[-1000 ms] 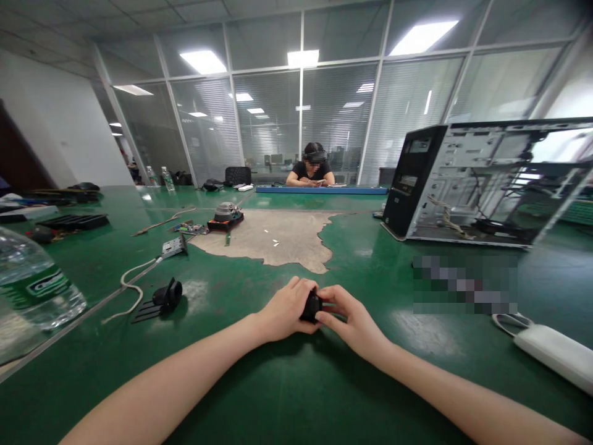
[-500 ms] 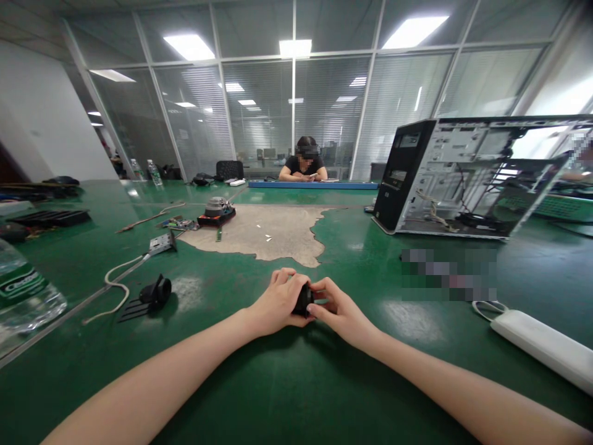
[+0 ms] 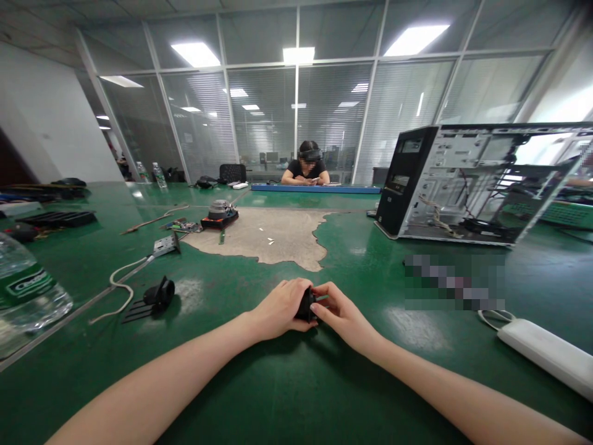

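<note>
A small black part is between my two hands, above the green table near its middle. My left hand wraps round it from the left, hiding much of it. From the right, the fingers and thumb of my right hand pinch its edge. What exactly the part is cannot be made out. Another black part, round with flat prongs, lies to the left of my left forearm.
An open computer case stands at the right, with a white power strip nearer. A bottle, a metal bracket with a cable and a heatsink-like part are left. A person sits opposite.
The whole view has shifted slightly down and right. The fingers of my left hand have drawn closer together over the black part; both hands still hold it.
</note>
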### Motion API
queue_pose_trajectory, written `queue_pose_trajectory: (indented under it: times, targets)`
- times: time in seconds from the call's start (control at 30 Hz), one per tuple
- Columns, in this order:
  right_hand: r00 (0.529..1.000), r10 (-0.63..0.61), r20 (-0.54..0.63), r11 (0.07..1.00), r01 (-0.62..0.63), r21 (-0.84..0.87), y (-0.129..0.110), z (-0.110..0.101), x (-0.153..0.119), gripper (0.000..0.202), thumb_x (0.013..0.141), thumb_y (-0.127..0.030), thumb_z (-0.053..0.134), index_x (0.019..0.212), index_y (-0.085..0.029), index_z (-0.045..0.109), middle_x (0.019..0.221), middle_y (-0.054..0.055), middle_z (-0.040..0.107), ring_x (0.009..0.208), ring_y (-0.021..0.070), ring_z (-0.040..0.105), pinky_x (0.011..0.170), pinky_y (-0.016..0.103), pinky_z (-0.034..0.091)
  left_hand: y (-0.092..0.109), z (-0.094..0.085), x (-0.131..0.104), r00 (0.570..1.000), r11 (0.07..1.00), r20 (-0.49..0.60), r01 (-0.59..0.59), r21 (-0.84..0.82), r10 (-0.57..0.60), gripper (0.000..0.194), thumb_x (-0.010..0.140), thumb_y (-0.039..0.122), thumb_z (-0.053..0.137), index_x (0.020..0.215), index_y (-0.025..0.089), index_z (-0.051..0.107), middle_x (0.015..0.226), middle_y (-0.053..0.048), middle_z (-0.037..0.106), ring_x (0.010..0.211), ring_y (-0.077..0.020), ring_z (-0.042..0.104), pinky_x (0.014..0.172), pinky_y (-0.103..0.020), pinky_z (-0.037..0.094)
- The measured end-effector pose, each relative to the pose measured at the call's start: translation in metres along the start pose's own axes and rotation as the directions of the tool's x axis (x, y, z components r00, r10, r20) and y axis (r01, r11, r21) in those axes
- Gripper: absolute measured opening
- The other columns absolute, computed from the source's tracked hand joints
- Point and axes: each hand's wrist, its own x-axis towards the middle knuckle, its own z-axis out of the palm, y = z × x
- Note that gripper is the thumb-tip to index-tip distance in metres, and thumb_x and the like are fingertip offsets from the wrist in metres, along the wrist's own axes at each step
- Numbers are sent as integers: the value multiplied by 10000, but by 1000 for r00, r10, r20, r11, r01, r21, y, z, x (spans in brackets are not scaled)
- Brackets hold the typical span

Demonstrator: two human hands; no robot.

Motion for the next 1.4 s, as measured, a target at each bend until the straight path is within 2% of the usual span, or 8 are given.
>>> queue_pose_trajectory:
  times: [0.23, 0.37, 0.5, 0.63, 0.8, 0.97, 1.23, 1.4]
  targets:
    - [995, -101, -1, 995, 101, -19, -3, 1, -1, 207, 750, -274, 560, 921, -211, 461, 916, 16, 500, 852, 156, 548, 744, 295, 489, -1, -3, -2, 1000, 1000, 18, 18, 3, -18, 573, 623, 352, 664, 1071, 169, 357, 1040, -83, 517, 929, -238, 510, 802, -351, 386]
    - [996, -92, 10, 996, 92, -5, -3, 1, 2, 131, 787, -305, 509, 873, -213, 474, 864, 16, 516, 885, 169, 546, 760, 297, 480, 1, -5, -2, 1000, 1000, 10, 29, 13, -29, 583, 621, 392, 665, 1066, 165, 364, 1037, -88, 521, 923, -240, 516, 805, -345, 380]
    - [998, -30, 56, 1000, 29, 8, -4, 3, 1, 217, 798, -327, 483, 978, -220, 426, 955, 46, 529, 826, 174, 577, 727, 332, 495, 2, -7, -2, 999, 999, 32, 36, 14, -36, 571, 616, 426, 666, 1042, 172, 383, 1004, -81, 533, 914, -245, 524, 785, -340, 384]
    - [996, -27, 89, 999, 29, -26, -7, 5, -2, 219, 786, -330, 501, 961, -219, 428, 876, 37, 553, 784, 181, 587, 711, 337, 501, 2, -7, -3, 999, 999, 19, 34, 13, -34, 573, 621, 388, 671, 1058, 172, 370, 1014, -84, 531, 915, -243, 524, 794, -341, 379]
    - [994, -104, 30, 994, 105, -29, -5, 3, 0, 170, 795, -320, 490, 930, -218, 477, 921, 44, 522, 836, 182, 563, 727, 315, 499, 0, -3, -3, 1000, 1000, 10, 24, 14, -25, 544, 629, 410, 654, 1038, 173, 382, 1001, -81, 534, 912, -243, 524, 788, -341, 379]
    - [997, -46, 64, 999, 47, -9, 0, 3, 5, 193, 805, -310, 480, 970, -220, 439, 950, 51, 531, 846, 177, 566, 745, 331, 490, -5, -4, -2, 1000, 999, 2, 5, 43, -5, 572, 612, 438, 663, 1029, 158, 389, 989, -82, 534, 904, -234, 518, 779, -325, 387]
    - [992, -115, -44, 988, 110, -105, -6, 0, -6, 197, 746, -262, 553, 913, -223, 455, 940, 20, 501, 887, 153, 532, 733, 278, 491, 1, 5, 0, 999, 1000, -54, -7, -28, 6, 516, 653, 263, 628, 1082, 179, 353, 1011, -67, 522, 905, -228, 505, 775, -347, 393]
    - [996, -71, -48, 995, 67, -79, -1, -1, -3, 175, 760, -241, 528, 914, -207, 451, 902, 12, 504, 825, 136, 548, 657, 256, 499, -3, 10, 1, 999, 999, -48, -8, -38, 6, 472, 679, 288, 603, 1069, 190, 356, 973, -55, 528, 861, -225, 515, 739, -350, 403]
